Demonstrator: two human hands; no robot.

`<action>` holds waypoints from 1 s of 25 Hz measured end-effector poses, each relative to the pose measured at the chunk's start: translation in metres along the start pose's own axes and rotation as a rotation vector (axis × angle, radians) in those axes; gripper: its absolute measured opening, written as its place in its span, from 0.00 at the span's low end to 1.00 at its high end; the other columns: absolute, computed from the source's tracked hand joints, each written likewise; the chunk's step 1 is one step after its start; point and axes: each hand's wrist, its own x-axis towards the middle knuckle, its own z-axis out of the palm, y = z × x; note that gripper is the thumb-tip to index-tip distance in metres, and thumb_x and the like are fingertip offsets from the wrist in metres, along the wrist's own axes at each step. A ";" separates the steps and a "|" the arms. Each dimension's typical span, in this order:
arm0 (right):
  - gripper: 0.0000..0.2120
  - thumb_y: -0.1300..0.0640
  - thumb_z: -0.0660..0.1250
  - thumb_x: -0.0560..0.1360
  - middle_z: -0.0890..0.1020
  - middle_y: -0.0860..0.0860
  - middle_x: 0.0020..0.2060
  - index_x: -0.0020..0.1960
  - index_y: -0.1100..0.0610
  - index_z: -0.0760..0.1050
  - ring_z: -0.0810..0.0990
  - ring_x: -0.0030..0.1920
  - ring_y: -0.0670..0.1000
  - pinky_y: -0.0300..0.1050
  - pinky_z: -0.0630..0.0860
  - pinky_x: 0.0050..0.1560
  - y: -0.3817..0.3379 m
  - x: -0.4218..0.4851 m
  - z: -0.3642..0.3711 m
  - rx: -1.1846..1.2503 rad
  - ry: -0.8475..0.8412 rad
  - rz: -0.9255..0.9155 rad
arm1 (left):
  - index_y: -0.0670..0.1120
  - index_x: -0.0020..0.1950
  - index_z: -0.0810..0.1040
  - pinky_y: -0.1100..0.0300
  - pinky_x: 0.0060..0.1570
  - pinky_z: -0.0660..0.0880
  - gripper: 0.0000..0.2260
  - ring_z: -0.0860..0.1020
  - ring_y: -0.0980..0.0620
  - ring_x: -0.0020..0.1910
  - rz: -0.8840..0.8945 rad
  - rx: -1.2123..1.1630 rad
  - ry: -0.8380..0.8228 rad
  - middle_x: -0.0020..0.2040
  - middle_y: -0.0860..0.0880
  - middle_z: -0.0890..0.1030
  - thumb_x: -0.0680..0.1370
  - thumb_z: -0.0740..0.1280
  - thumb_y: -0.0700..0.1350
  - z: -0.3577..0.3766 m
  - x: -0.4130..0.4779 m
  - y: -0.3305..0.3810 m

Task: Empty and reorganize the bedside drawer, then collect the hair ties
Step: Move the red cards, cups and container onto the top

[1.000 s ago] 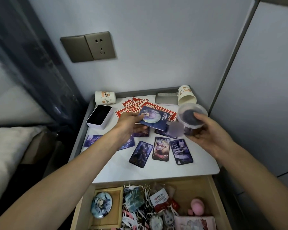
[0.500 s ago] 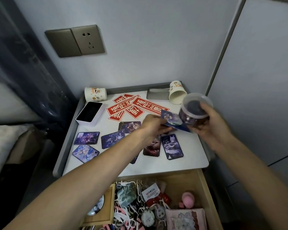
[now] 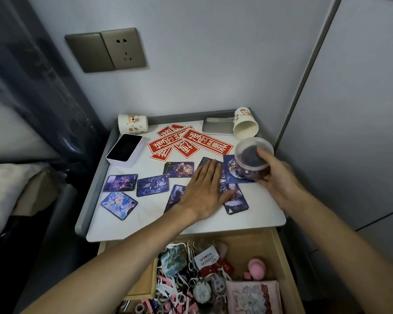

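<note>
The right hand grasps a clear round plastic tub of dark contents near the white tabletop's 3 o'clock edge, over a blue picture card. The left hand lies flat and released on dark cards, at the tub's 8 o'clock. The open wooden drawer of tangled hair ties sits at 6 o'clock, likeliest reached by the free left hand.

Pale grey wall, bronze socket plate; dark curtain left; white cabinet panel right; bedding lower left
</note>
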 end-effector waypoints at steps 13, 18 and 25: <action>0.26 0.51 0.70 0.76 0.75 0.52 0.63 0.72 0.52 0.67 0.74 0.61 0.54 0.53 0.77 0.56 -0.007 -0.004 0.016 0.028 -0.004 0.049 | 0.50 0.79 0.35 0.51 0.77 0.36 0.40 0.31 0.52 0.77 0.026 0.124 -0.017 0.79 0.48 0.33 0.76 0.38 0.73 -0.002 -0.036 -0.057; 0.18 0.49 0.69 0.76 0.78 0.57 0.56 0.62 0.55 0.71 0.78 0.53 0.56 0.52 0.80 0.47 -0.009 -0.012 0.002 -0.277 -0.006 0.188 | 0.50 0.79 0.35 0.50 0.77 0.37 0.40 0.31 0.52 0.77 0.026 0.114 -0.017 0.79 0.48 0.33 0.76 0.37 0.73 0.000 -0.037 -0.058; 0.09 0.51 0.63 0.80 0.83 0.53 0.53 0.56 0.53 0.77 0.81 0.53 0.52 0.45 0.76 0.46 0.017 -0.047 -0.002 -0.439 -0.065 -0.119 | 0.48 0.80 0.52 0.49 0.78 0.44 0.35 0.46 0.48 0.80 0.042 0.001 0.103 0.81 0.46 0.49 0.79 0.49 0.68 -0.010 -0.044 -0.055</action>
